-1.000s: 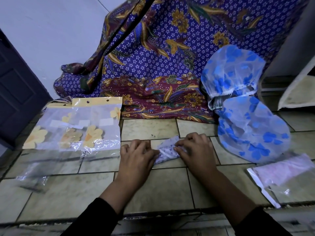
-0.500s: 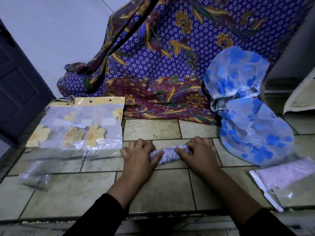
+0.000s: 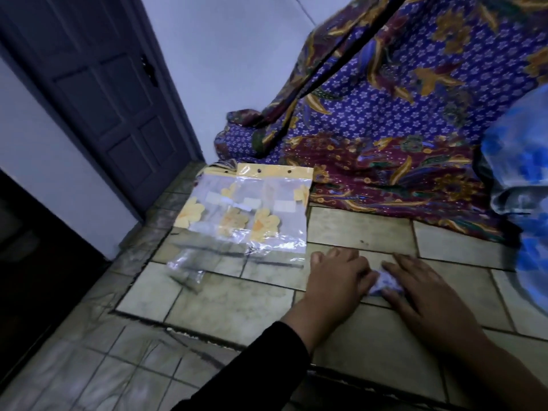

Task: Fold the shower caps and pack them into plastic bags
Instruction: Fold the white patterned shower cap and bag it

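Head: cap point(image 3: 385, 282) between left hand point(image 3: 336, 281), right hand point(image 3: 431, 301)

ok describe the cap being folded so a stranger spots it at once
On the tiled floor in front of the purple batik cloth, look between the left hand and right hand. The folded shower cap is the small pale bundle with a faint purplish print lying there. Unlike the puffed blue-flowered caps at the right edge, it is tiny and compact.
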